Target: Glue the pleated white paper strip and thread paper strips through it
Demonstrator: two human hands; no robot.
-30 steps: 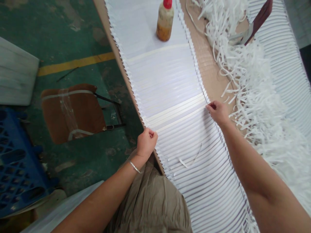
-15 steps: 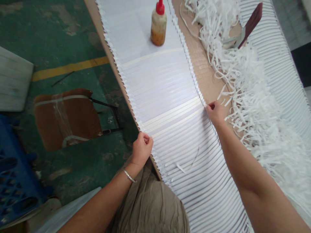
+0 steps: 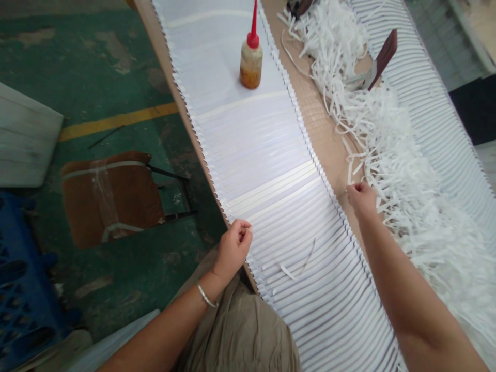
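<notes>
My left hand (image 3: 234, 245) is closed in a pinch at the near left edge of a long panel of white slats (image 3: 263, 139). A small pale tip shows at its fingertips, too small to make out. My right hand (image 3: 363, 200), also pinched, is over the brown board (image 3: 323, 134), just off the panel's right edge. Its fingertips meet a thin white strip (image 3: 350, 173) beside the heap of loose white strips (image 3: 391, 139). On the slats between my hands and my body lies a short white scrap (image 3: 287, 272).
A red-tipped bottle with amber liquid (image 3: 250, 67) stands on the panel. Beyond the heap are a dark-handled tool (image 3: 382, 59) and another slatted panel (image 3: 418, 77). On the left floor are a brown padded chair (image 3: 112, 199) and a blue plastic crate (image 3: 23, 279).
My right hand has left the panel's right edge and moved right toward the strip heap. My left hand stays near the left edge. The view has shifted slightly.
</notes>
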